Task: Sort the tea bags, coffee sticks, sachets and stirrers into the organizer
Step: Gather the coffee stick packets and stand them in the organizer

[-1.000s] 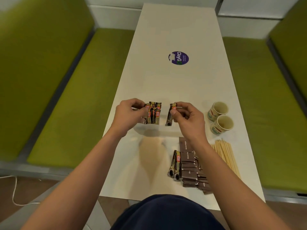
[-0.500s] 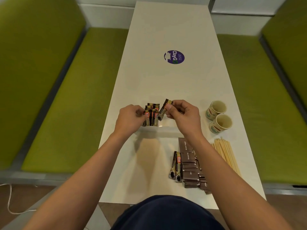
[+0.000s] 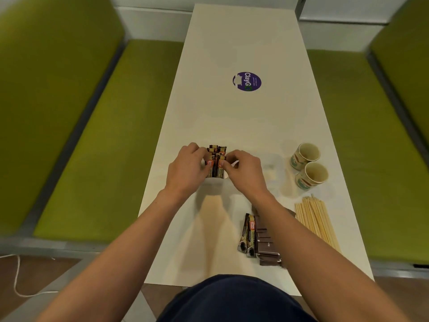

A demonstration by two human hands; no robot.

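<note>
A bundle of dark coffee sticks [image 3: 216,159] stands upright in a clear organizer [image 3: 267,168] on the white table [image 3: 232,117]. My left hand [image 3: 185,168] grips the bundle from the left. My right hand [image 3: 243,169] pinches one coffee stick at the bundle's right side. Two more coffee sticks [image 3: 248,233] lie near the front edge beside a pile of dark brown sachets [image 3: 267,247], partly hidden by my right forearm. Wooden stirrers [image 3: 315,219] lie in a bundle to the right.
Two paper cups [image 3: 310,166] lie on their sides at the right. A purple round sticker [image 3: 247,81] marks the table's middle. Green bench seats [image 3: 104,140] flank the table on both sides. A white cable [image 3: 16,277] lies on the floor at left.
My right hand has carried its coffee stick left to the standing bundle, and now holds it against the bundle's right side. My left hand stays on the bundle.
</note>
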